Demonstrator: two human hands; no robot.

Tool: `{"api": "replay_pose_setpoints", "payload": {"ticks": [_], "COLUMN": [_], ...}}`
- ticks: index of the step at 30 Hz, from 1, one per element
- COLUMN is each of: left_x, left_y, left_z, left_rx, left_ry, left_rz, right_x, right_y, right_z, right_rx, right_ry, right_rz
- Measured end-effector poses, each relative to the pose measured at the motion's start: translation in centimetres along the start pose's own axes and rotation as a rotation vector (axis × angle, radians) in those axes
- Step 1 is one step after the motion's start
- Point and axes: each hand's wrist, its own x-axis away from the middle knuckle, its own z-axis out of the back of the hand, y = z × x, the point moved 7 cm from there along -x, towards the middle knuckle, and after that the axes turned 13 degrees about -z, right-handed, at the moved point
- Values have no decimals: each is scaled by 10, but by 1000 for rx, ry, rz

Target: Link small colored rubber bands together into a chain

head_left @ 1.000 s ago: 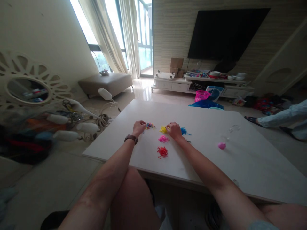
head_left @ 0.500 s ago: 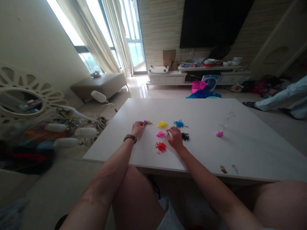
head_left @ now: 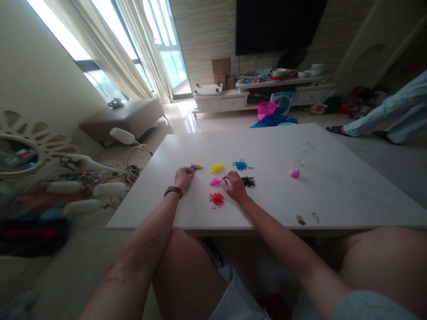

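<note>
Small piles of tiny rubber bands lie on a white table: a mixed-colour pile, yellow, blue, black, pink and red. My left hand, with a brown wristband, rests with curled fingers right beside the mixed pile. My right hand lies between the pink and black piles, fingertips pinched at the edge of the pink pile. What the fingers of either hand hold is too small to make out.
A pink ball-like thing and a clear plastic piece lie on the table's right part; two small bits sit near the front edge. A cluttered lamp and cables are at left. Another person's legs stand at far right.
My right hand drew back from the yellow pile toward me and now sits by the pink pile. My left hand stayed at the mixed pile. The camera tilted down.
</note>
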Motion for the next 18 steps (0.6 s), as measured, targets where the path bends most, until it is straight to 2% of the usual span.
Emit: {"api": "replay_pose_setpoints", "payload": {"ticks": [7, 18], "left_x": [1, -3], "left_y": [4, 7], "left_z": [7, -5], "left_rx": [35, -11], "left_ry": [51, 20], "left_rz": [10, -63], "right_x": [1, 5], "right_y": [3, -2], "right_z": [0, 2], "right_rx": [-43, -71], "right_ry": [15, -4], "right_rz": [-9, 2]}}
